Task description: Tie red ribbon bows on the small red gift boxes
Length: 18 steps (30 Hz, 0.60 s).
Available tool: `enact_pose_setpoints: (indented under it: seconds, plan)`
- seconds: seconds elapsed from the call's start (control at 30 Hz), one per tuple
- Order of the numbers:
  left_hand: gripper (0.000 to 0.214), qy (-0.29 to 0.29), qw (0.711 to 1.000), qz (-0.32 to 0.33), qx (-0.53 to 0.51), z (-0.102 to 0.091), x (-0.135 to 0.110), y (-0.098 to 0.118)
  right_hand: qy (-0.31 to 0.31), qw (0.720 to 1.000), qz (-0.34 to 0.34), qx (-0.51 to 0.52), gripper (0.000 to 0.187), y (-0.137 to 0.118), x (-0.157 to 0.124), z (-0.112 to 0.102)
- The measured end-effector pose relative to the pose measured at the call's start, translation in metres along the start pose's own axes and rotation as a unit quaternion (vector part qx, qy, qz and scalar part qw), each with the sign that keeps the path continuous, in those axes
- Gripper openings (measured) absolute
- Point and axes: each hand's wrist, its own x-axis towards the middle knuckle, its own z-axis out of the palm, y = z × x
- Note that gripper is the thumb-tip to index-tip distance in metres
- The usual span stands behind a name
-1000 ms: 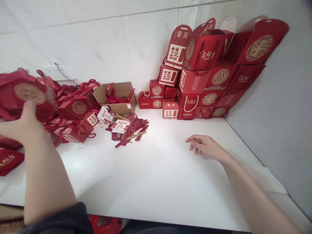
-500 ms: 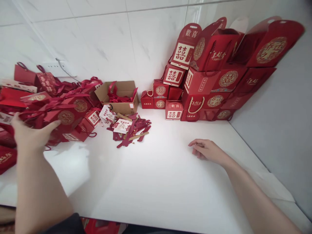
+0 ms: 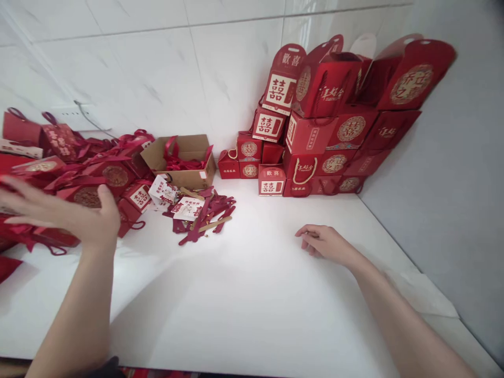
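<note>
The left hand [image 3: 74, 218] is at the left edge of the frame, over the heap of red gift boxes [image 3: 114, 173]. One second ago this hand held a red box lifted up, and half a second ago the box was already down among the others. Now the hand holds nothing. Its fingers are stretched and spread wide, a little blurred, and the thumb stands just beside a red box with a round gold emblem [image 3: 84, 195], which lies in the heap at middle left. Whether the palm touches the boxes under it, I cannot tell. The right hand [image 3: 323, 242] has stayed in its place on the white table [image 3: 252, 304], right of centre, with the fingers loosely curled and empty. The stack of boxes [image 3: 326, 136] in the upper right is well apart from both hands.
</note>
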Motion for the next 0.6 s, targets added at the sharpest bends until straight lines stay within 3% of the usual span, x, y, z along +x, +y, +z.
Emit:
enact_pose_setpoints:
  seconds: [0.03,0.1,0.23,0.33,0.43,0.5,0.6]
  plan:
    - [0.109,0.067,0.996,0.047,0.025,0.014,-0.001,0.013,0.001,1.000,-0.001,-0.001,0.023,0.000,0.000,0.001]
    - [0.094,0.056,0.986,0.154,0.023,0.048,-0.001,0.036,0.000,1.000,-0.009,-0.003,0.023,0.000,0.001,0.002]
    - [0.047,-0.133,0.960,0.244,-0.037,0.112,0.002,0.076,0.011,0.999,-0.030,-0.025,0.023,0.004,0.003,0.003]
    - [0.033,-0.258,0.924,0.270,-0.081,0.154,-0.009,0.105,0.028,0.997,-0.043,-0.059,0.024,0.006,0.006,0.004]
    - [0.050,-0.396,0.840,0.326,-0.177,0.190,-0.033,0.136,0.044,0.993,-0.056,-0.093,0.025,0.006,0.008,0.005]
    - [0.071,-0.422,0.826,0.291,-0.233,0.211,-0.051,0.156,0.052,0.990,-0.061,-0.116,0.026,0.005,0.009,0.005]
    - [0.073,-0.415,0.814,0.290,-0.284,0.233,-0.073,0.181,0.067,0.983,-0.061,-0.159,0.027,0.002,0.007,0.006]
